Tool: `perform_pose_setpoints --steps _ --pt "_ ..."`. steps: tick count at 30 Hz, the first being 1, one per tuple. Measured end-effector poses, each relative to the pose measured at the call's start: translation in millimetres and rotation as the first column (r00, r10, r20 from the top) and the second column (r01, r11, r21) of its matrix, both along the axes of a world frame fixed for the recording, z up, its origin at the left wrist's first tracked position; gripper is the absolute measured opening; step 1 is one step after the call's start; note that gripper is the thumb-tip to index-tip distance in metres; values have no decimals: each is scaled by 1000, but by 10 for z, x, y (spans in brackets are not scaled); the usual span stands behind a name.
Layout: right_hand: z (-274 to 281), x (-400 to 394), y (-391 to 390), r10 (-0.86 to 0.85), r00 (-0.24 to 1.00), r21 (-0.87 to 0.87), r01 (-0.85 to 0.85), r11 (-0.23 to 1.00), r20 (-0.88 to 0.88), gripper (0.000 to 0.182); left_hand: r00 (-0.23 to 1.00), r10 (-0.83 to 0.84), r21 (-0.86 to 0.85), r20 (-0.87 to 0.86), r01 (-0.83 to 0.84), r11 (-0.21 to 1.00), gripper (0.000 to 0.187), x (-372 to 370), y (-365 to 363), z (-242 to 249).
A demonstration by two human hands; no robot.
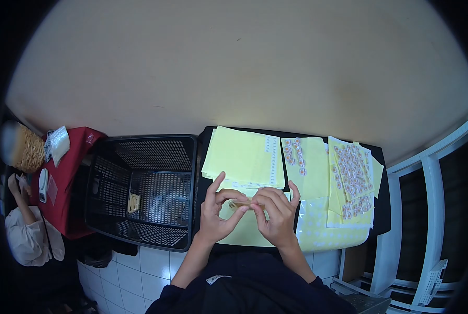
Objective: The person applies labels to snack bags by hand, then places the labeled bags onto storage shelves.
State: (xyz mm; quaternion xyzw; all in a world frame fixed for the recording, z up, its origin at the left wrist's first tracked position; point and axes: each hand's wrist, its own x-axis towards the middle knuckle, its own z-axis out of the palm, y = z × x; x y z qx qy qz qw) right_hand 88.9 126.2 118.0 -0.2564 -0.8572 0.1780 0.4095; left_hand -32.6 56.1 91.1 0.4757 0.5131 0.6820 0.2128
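My left hand (221, 206) and my right hand (274, 209) meet over the near part of the black table. Between their fingertips is a small brownish packet (240, 203), pinched from both sides; its details are too small to tell. Beneath the hands lies a yellow sheet (252, 230). Just beyond them is a stack of yellow sheets (239, 154) with small printed labels along its right edge. To the right, another yellow sheet (315, 172) carries several round stickers (297, 152).
A black plastic basket (143, 138) with a small pale packet (134, 203) inside stands at the left. More sticker sheets (353, 178) lie at the right. Far left, a person (27, 235) works beside a red-covered table (69, 178) and a wicker basket (29, 149).
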Motion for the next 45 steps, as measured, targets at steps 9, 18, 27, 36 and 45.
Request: perform_pose_setpoints --steps 9,18,27,36,45 --pt "-15 146 41 43 998 -5 -43 999 41 7 985 56 -28 -165 -62 998 59 110 -10 1" --pt "5 519 -51 44 994 -64 -38 997 97 6 984 -107 -198 -144 77 977 53 329 -69 114" --pt "-149 1003 -55 9 999 -94 -6 996 30 5 954 -282 -262 -98 248 932 44 723 10 133" --pt "-284 1053 213 100 994 -182 -107 977 -48 9 899 -435 -456 -46 368 810 42 881 -69 -267" --pt "-1148 961 1232 -309 928 -366 367 855 208 20 696 -18 -275 718 307 911 40 495 -282 -857"
